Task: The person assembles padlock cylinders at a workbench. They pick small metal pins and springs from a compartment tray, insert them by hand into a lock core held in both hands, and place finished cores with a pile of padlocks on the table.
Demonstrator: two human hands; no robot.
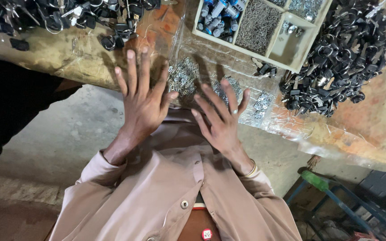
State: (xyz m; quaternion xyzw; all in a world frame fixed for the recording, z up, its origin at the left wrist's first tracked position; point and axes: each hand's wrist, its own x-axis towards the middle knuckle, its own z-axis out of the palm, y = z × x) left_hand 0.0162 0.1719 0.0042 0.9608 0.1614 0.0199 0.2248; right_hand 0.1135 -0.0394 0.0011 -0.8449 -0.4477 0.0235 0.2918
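Note:
My left hand [142, 101] is raised flat with fingers spread apart, holding nothing, in front of the table edge. My right hand [221, 117] is beside it, also spread and empty, with a ring on one finger and a bangle at the wrist. Just beyond the fingertips lie small piles of silvery metal parts [183, 76] on a clear plastic sheet [291, 127] that covers the worn table [371, 120]. Neither hand touches them. My beige shirt fills the bottom of the view.
A white divided tray [291, 64] at the top holds blue-capped parts and small metal pins. Heaps of black key-like parts lie at the right [340, 58] and top left [68, 18]. A blue metal stool frame [331, 201] stands at the lower right. A dark sleeve [5, 102] is at the left.

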